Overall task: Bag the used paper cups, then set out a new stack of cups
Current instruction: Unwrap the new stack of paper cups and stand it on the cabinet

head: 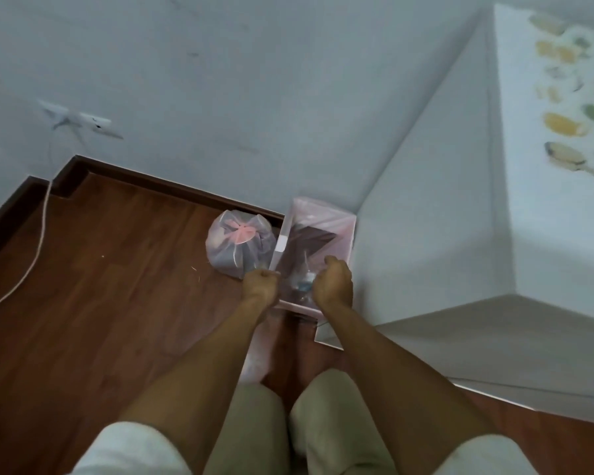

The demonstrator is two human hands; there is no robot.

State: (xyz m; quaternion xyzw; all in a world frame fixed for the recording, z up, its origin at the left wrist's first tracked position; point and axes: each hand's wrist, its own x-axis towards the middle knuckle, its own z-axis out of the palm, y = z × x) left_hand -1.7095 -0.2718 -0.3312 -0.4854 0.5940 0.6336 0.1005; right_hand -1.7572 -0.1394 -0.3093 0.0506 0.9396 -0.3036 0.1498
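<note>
Gripping the pink bin liner (pixel 318 217), left hand (pixel 259 281) and right hand (pixel 333 281) curl shut. One tied bag (pixel 239 243) sits beside it; no writing legible.

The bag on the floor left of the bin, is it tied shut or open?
Tied shut: the bag has its pink top gathered into a knot, beside the bin.

The person has bare forearms, a left hand (pixel 259 282) and right hand (pixel 333 281) without rings, watch or gloves, short white sleeves (pixel 131 450) at the near edge, and pale beige shorts (pixel 254 437) covering both thighs between them.
</note>
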